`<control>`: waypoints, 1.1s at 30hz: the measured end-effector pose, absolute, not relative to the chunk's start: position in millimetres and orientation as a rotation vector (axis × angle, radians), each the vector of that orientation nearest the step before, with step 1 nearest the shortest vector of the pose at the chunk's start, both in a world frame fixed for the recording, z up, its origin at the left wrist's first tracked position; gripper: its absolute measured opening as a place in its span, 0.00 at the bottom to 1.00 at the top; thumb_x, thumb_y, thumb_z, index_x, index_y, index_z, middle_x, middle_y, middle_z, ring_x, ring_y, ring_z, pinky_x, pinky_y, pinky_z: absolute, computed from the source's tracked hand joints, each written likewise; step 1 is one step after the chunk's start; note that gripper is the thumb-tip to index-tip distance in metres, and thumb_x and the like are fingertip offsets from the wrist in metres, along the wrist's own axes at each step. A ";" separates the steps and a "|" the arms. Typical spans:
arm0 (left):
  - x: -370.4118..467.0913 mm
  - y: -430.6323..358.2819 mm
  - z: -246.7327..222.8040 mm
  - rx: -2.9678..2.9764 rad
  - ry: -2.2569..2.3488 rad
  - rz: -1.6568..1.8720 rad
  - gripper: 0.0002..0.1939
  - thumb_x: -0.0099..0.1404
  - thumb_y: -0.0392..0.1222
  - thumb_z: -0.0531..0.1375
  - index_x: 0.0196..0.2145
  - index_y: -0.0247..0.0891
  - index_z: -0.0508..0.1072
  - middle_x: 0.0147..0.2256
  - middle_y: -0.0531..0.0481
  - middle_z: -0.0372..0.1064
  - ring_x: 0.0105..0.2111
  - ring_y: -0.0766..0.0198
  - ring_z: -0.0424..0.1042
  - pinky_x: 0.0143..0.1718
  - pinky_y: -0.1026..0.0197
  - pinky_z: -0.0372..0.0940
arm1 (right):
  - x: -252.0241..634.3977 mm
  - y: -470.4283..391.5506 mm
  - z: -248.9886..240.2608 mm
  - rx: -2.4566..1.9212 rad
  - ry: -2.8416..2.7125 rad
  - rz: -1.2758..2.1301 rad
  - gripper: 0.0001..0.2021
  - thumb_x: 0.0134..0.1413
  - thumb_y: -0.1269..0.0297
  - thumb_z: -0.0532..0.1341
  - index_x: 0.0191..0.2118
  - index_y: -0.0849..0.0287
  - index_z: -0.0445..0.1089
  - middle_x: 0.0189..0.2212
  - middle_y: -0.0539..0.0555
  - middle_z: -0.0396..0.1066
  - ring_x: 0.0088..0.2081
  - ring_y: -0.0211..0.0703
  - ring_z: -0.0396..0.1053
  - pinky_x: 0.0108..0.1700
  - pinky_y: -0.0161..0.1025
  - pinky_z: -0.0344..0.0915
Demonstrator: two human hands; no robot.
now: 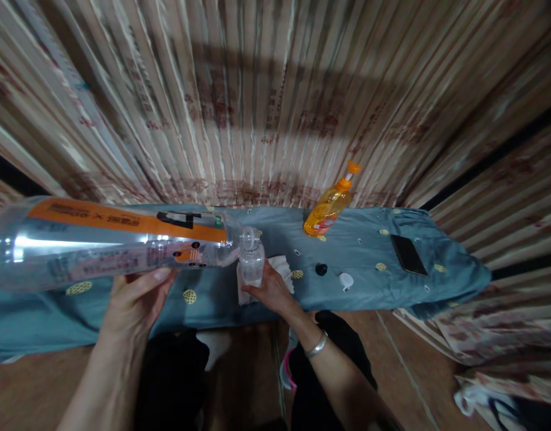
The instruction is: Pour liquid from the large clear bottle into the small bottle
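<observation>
1. Bottle (252,263), small and clear, mouth up, near the front edge of the teal cover (225,293), above a pale cloth (285,270); cannot tell whether resting on it or lifted just clear.
2. Right hand (273,288) wrapped round the lower part of that small one, thumb on the near side, other fingers mostly hidden behind; silver bracelet (317,345) on the wrist.
3. Big bottle (100,245), clear with an orange label (122,218), tipped nearly level, neck pointing right, close up to the small mouth; cannot tell contact from a narrow gap.
4. Left hand (143,293) gripping the big one from below, thumb along the near side, remaining fingers hidden by the plastic.
5. Just right of the cloth, lying on the cover: black cap (320,269), then white cap (346,280), apart from each other.
6. Behind those, pump bottle (325,214) with orange liquid, near the back edge.
7. Farther right, dark phone (408,254), lying flat.
8. Beyond the cover, pleated curtain (279,108) with reddish print; below, brown floor (405,371) and black trousers (170,377).
</observation>
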State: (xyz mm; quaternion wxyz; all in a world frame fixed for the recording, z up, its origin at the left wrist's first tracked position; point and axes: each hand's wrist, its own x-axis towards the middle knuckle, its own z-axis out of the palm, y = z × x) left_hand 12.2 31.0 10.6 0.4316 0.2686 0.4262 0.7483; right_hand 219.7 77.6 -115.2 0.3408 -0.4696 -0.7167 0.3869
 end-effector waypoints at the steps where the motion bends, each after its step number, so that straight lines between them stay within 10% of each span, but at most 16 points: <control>1: 12.6 31.1 10.5 0.670 1.063 1.869 0.24 0.34 0.31 0.69 0.34 0.42 0.79 0.28 0.51 0.78 0.29 0.61 0.76 0.34 0.61 0.75 | 219.7 77.6 -115.2 -1.220 -1.865 0.996 0.38 0.46 0.64 0.70 0.63 0.58 0.55 0.54 0.59 0.69 0.54 0.51 0.69 0.57 0.48 0.66; 33: 16.6 22.4 15.9 0.708 1.071 1.879 0.35 0.34 0.31 0.70 0.45 0.47 0.76 0.35 0.52 0.79 0.31 0.58 0.78 0.33 0.62 0.74 | 219.9 78.4 -115.7 -1.181 -1.877 0.962 0.42 0.44 0.66 0.70 0.65 0.56 0.52 0.56 0.60 0.68 0.58 0.53 0.66 0.60 0.50 0.62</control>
